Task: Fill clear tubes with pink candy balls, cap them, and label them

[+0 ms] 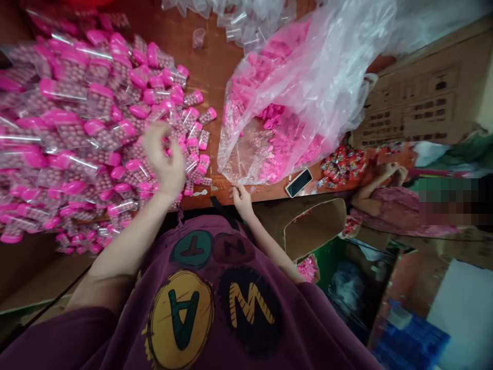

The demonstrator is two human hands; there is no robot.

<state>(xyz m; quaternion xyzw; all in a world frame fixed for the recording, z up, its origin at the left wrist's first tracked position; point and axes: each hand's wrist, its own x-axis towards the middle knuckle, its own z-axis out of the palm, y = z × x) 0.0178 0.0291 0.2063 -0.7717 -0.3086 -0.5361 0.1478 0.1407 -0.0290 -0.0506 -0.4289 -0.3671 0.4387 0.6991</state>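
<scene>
Item: left hand [166, 160], raised just above a pile of pink-capped packets [77, 128], fingers curled inward and blurred; whether it grips a packet cannot be told. Item: right hand [242, 198], resting at the near edge of the wooden table [210, 67], fingers laid out flat and loose with nothing held, fingertips just beside the lower edge of a clear plastic bag [308, 77]. The pile covers the left part of the table, each piece clear-wrapped and showing a pink cap and small pale contents, with several lying directly under the left hand. The bag lies on the right part of the table, slumped open and filled with loose pink pieces. Item: phone [299, 183], dark screen up, on the table edge just right of the bag. Item: red wrappers [342, 164], a small heap near the phone. Item: clear empty containers [239, 20], at the far edge of the table. Item: cardboard box [423, 103], printed, at right. Item: another person's arm [370, 198], bent, beside the red wrappers.
</scene>
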